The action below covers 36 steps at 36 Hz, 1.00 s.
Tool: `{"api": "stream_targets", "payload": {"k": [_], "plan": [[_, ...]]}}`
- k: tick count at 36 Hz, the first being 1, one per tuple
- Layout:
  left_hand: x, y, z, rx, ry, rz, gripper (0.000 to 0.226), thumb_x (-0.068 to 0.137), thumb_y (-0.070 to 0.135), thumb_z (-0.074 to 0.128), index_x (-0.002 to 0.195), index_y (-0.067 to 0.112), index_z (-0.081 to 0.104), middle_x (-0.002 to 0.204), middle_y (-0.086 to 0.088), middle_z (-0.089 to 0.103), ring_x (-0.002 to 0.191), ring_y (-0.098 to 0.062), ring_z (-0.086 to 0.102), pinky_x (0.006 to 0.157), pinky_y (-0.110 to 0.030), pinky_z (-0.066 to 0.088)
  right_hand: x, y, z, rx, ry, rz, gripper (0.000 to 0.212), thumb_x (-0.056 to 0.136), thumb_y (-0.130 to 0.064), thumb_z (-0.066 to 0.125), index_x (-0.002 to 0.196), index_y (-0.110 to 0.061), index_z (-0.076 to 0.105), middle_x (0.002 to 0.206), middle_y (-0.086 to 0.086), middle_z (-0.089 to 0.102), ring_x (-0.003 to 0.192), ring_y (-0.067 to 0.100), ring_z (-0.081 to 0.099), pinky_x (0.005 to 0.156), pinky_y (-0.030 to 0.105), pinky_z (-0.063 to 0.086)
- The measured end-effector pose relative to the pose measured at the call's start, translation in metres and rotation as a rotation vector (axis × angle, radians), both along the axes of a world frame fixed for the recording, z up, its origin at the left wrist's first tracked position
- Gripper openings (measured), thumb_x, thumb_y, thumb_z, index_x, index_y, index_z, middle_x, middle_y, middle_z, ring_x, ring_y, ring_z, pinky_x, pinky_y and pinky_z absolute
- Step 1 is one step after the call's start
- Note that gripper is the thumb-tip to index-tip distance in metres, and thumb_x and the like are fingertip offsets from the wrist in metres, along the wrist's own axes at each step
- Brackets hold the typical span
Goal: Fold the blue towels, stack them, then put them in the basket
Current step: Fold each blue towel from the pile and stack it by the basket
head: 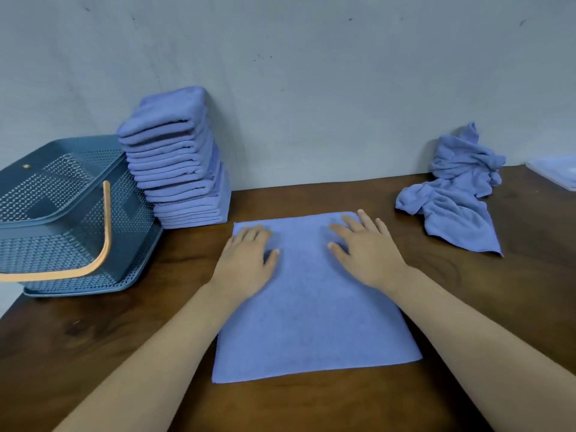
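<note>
The brown worktop [311,406] carries a flat blue towel [311,319] spread at its middle. Left of that towel sits the blue perforated basket [78,254], its orange handle lowered, with no towels visible inside. The tall stack of folded towels [177,169] stands between the basket and the flat towel, against the wall. The crumpled towels [458,194] lie well to the right. The left hand [249,260] and the right hand [367,254] rest on the flat towel's far half, palms down, fingers straight and spread, gripping nothing.
</note>
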State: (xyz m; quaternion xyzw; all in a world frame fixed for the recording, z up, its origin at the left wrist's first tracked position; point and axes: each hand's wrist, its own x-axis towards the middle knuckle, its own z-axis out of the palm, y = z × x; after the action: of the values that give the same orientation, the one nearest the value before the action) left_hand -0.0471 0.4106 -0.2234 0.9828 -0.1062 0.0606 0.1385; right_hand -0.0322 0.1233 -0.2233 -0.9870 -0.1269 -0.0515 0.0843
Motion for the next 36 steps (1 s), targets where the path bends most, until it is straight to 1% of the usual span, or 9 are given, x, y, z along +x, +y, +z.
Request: {"api": "stream_targets", "payload": {"k": [3,7,10,13,16,19,23,30,36], "plan": [[-0.05,-0.009,-0.001,-0.045,0.024,-0.161,0.057,0.104,0.057,0.039,0.148,0.025,0.055,0.155,0.007,0.053,0.145,-0.016,0.046,0.122,-0.038,0.033,-0.043,-0.001,0.003,0.005,0.013,0.158,0.058,0.106,-0.063,0.029,0.159,-0.042,0.039,0.173,-0.01,0.024,0.162,0.02,0.011,0.129,0.052,0.013],[-0.113,-0.015,0.001,-0.065,0.021,-0.323,0.049,0.106,0.057,0.045,0.15,0.034,0.052,0.157,0.018,0.047,0.147,-0.003,0.038,0.124,-0.023,0.023,-0.105,-0.002,0.004,-0.002,0.104,0.358,0.063,0.103,-0.073,0.034,0.161,-0.048,0.033,0.173,-0.02,0.016,0.161,0.007,0.006,0.131,0.041,0.007],[-0.148,-0.015,0.0,-0.041,0.02,-0.447,0.043,0.109,0.055,0.043,0.146,0.036,0.054,0.154,0.022,0.046,0.147,0.002,0.034,0.123,-0.024,0.023,-0.141,0.0,0.005,0.023,0.136,0.412,0.062,0.105,-0.072,0.03,0.162,-0.05,0.027,0.173,-0.027,0.006,0.16,0.0,-0.003,0.13,0.034,0.002],[-0.172,-0.013,-0.007,0.04,-0.065,-0.519,0.038,0.111,0.052,0.043,0.143,0.036,0.056,0.153,0.02,0.047,0.149,-0.002,0.035,0.124,-0.029,0.023,-0.163,-0.002,0.0,0.013,0.117,0.418,0.058,0.108,-0.07,0.022,0.163,-0.051,0.023,0.171,-0.031,0.001,0.158,-0.003,-0.009,0.129,0.031,0.0],[-0.183,-0.009,-0.012,0.058,-0.186,-0.551,0.027,0.11,0.048,0.05,0.129,0.036,0.064,0.138,0.02,0.057,0.132,-0.006,0.053,0.113,-0.031,0.04,-0.177,-0.002,-0.007,0.09,0.005,0.438,0.047,0.111,-0.062,0.03,0.153,-0.049,0.047,0.167,-0.029,0.027,0.156,-0.002,0.018,0.127,0.029,0.019],[-0.186,-0.011,-0.013,0.037,-0.249,-0.534,0.02,0.11,0.048,0.053,0.117,0.035,0.067,0.122,0.022,0.059,0.113,-0.007,0.059,0.098,-0.031,0.05,-0.184,-0.001,-0.015,0.143,-0.107,0.477,0.035,0.111,-0.057,0.043,0.136,-0.046,0.064,0.151,-0.029,0.051,0.146,-0.002,0.039,0.118,0.027,0.037],[-0.185,-0.017,-0.015,0.068,-0.305,-0.48,0.021,0.11,0.049,0.053,0.111,0.036,0.069,0.113,0.021,0.062,0.105,-0.007,0.06,0.092,-0.027,0.049,-0.187,0.001,-0.017,0.175,-0.149,0.455,0.036,0.105,-0.065,0.049,0.13,-0.048,0.069,0.146,-0.031,0.055,0.143,-0.004,0.043,0.116,0.023,0.036],[-0.182,-0.027,-0.015,0.104,-0.375,-0.448,0.02,0.111,0.04,0.051,0.103,0.033,0.068,0.104,0.018,0.062,0.095,-0.009,0.061,0.084,-0.026,0.049,-0.186,0.006,-0.023,0.219,-0.177,0.421,0.034,0.101,-0.067,0.053,0.121,-0.049,0.074,0.139,-0.032,0.06,0.136,-0.004,0.05,0.109,0.03,0.047],[-0.181,-0.03,-0.011,-0.024,-0.215,-0.358,0.018,0.112,0.041,0.042,0.102,0.035,0.056,0.101,0.021,0.054,0.095,-0.006,0.051,0.084,-0.03,0.048,-0.181,0.012,-0.023,0.209,-0.257,0.371,0.029,0.1,-0.057,0.06,0.117,-0.039,0.076,0.122,-0.026,0.07,0.119,-0.001,0.061,0.095,0.028,0.056]]}}
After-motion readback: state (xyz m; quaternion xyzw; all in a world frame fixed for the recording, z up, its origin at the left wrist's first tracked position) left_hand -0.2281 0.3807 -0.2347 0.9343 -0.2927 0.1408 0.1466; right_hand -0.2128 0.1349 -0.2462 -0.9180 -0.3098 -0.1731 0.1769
